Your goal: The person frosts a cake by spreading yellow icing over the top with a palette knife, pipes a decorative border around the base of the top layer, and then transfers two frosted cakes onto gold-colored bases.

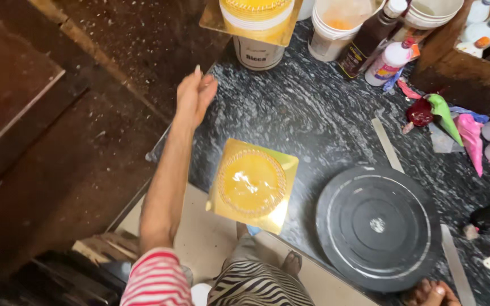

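Dark marbled stone makes up our counter point(313, 119), with a brown floor off its left edge. On its near edge sits the gold board point(253, 184) with a glossy yellow round on it — one corner hangs out past the edge. Our left hand point(195, 93) is raised over the left edge, beyond the board and a little to its left; the fingers are together and straight, holding nothing. The board is square, so it shows no long axis. This hand is the nearer one. Our right hand point(432, 293) only peeps in at the near edge, below the black turntable point(377, 226) — we cannot tell how it is set. Piping bags point(455, 122) lie toward the right edge, tubs point(336, 22) and bottles point(370, 39) along the far edge.
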